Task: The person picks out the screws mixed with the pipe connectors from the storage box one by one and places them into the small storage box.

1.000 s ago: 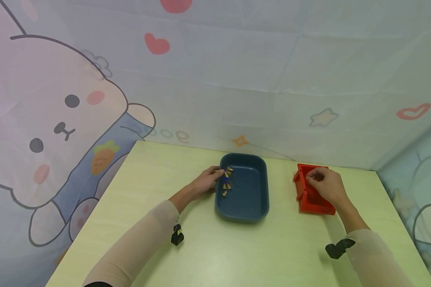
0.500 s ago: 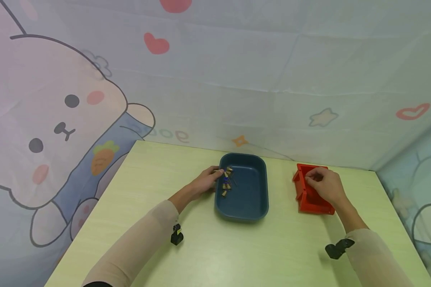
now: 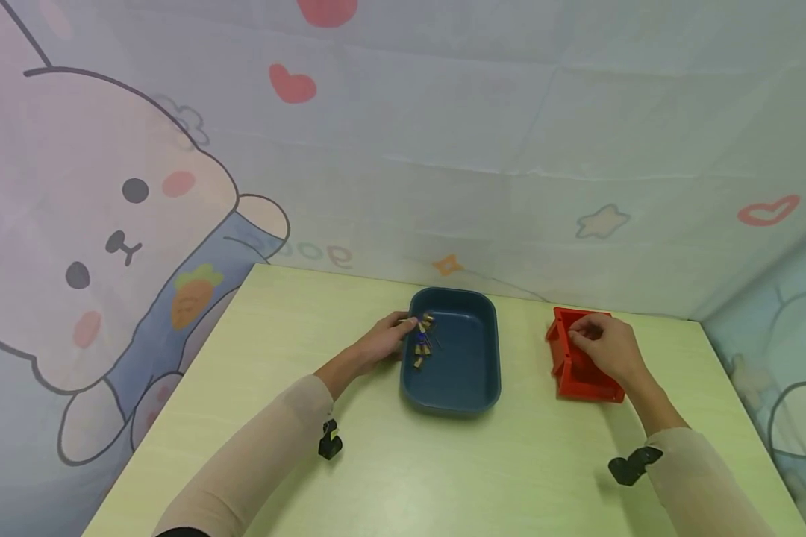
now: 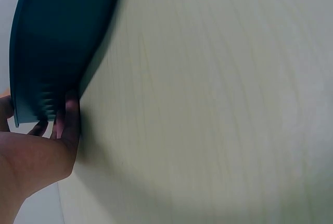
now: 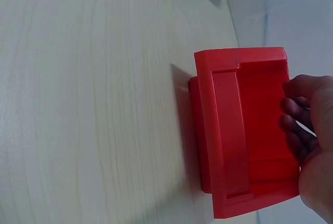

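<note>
My left hand (image 3: 379,339) grips the left side wall of a dark blue-green plastic tray (image 3: 466,388), thumb over the rim and fingers against the outer wall. In the left wrist view those fingers (image 4: 73,114) lie along the tray's outside. Several small brass-coloured pieces (image 3: 419,363) lie inside along the tray's left side, with something blue (image 3: 422,338) among them. To the right, my right hand (image 3: 611,347) is over a red plastic bin (image 3: 580,391), fingers bent and fingertips at its opening. I cannot tell whether they hold something small.
Both containers stand on a pale yellow-green table (image 3: 376,477), with a gap of bare tabletop between them. A printed cloth backdrop (image 3: 443,149) rises right behind the table's far edge. A small black device (image 3: 634,466) is strapped at each wrist.
</note>
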Motion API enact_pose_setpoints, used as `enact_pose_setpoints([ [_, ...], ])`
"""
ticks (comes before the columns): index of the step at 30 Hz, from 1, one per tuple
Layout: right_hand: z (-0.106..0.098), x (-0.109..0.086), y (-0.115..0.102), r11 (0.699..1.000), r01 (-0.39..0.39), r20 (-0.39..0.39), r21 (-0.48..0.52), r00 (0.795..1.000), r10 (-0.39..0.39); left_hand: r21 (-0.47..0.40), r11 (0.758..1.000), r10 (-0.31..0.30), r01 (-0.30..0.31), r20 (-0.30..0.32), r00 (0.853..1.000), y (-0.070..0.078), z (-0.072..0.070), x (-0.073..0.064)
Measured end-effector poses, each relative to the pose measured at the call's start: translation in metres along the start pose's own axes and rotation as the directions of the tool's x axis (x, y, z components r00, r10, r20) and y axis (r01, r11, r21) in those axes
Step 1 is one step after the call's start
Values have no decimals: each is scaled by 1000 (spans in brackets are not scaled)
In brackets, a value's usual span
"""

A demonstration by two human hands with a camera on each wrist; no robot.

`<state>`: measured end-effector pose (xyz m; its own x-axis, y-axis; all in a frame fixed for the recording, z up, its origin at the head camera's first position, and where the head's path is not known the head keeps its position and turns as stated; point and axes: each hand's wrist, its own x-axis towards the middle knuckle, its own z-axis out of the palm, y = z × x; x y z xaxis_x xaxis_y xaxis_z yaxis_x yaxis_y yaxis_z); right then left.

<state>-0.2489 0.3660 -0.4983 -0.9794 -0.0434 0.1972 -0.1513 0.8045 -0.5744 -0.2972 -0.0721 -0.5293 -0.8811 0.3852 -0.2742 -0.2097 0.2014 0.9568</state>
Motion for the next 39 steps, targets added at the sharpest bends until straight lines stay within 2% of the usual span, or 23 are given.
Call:
enact_pose_setpoints([
  [6,-3,1,5,1000,1,-4,8,1000,-1,21,1000,-1,1,-6,1000,-2,1,1],
  [11,-7,2,0,1000,11,12,9,1000,-11,18,1000,-2,2,-4,1000,-2,2,1],
  [20,-4,4,-12,999,18,10,32,1000,-18,33,999,-2,3,-6,1000,-2,2,-1],
  [26,-1,9,-22,998,48,-10,31,999,-47,26,1000,-4,4,-3,1000,-1,2,-1],
  [39,7,19,-46,987,114,-25,112,993,-112,16,1000,-2,2,2,1000,0,0,0],
])
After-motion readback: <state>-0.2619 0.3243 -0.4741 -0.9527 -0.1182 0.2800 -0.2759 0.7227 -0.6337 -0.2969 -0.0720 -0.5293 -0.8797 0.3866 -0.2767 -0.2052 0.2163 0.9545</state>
